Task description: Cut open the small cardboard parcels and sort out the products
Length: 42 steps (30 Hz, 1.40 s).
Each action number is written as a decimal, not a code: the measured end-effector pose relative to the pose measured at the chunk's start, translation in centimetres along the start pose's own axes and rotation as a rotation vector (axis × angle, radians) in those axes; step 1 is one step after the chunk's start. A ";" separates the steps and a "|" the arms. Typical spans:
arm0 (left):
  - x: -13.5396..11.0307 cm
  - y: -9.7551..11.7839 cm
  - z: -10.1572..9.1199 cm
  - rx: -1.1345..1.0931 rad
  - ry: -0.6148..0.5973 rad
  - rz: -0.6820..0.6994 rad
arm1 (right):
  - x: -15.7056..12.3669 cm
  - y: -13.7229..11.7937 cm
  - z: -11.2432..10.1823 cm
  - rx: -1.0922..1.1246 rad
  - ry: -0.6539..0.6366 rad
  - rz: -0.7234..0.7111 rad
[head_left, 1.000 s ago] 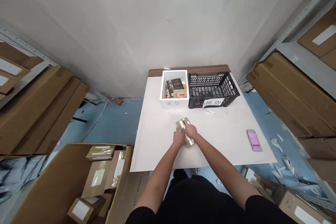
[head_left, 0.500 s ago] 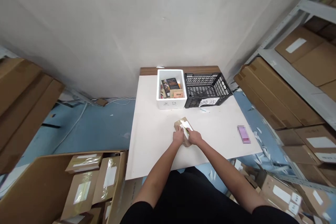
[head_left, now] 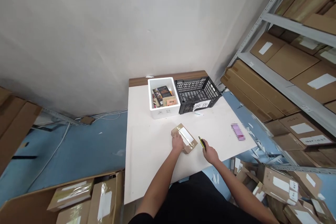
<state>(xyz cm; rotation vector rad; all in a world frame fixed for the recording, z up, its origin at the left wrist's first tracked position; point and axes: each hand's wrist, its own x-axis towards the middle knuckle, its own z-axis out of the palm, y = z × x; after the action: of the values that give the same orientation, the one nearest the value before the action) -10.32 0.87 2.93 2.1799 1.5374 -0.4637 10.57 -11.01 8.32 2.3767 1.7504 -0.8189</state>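
On the white table lies a small taped cardboard box with a white label on top. My left hand grips its near left side, with fingers over the top edge. To the right of the box, my right hand is closed around a yellow and black box cutter. The cutter points up and to the left, apart from the box. Whether its blade is out is too small to tell.
A white foam box with books and a black plastic crate stand at the table's back. A blurred purple item lies at right. Shelves of cartons rise at right; an open carton of parcels stands lower left.
My right hand has lifted off the box and moved right with the box cutter. The left hand stays on the box. The whole view has shifted and turned slightly.
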 end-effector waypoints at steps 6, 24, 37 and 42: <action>-0.7 -0.5 0.9 -0.048 0.039 -0.050 | 6.7 -3.2 4.5 0.350 0.087 0.175; -2.1 -1.9 1.9 -0.147 0.151 -0.080 | 10.6 0.5 3.1 1.169 -0.039 0.130; -2.3 -1.3 1.6 -0.146 0.165 -0.098 | 10.6 -2.3 -0.8 0.608 -0.165 0.116; -2.2 -1.0 2.1 -0.122 0.167 -0.121 | 9.6 -1.1 -0.3 0.562 -0.211 0.082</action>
<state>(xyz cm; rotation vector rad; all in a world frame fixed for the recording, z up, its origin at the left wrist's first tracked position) -11.99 -1.64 2.11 2.0848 1.7449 -0.2225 11.67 -2.19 4.44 2.5179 1.4714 -1.6602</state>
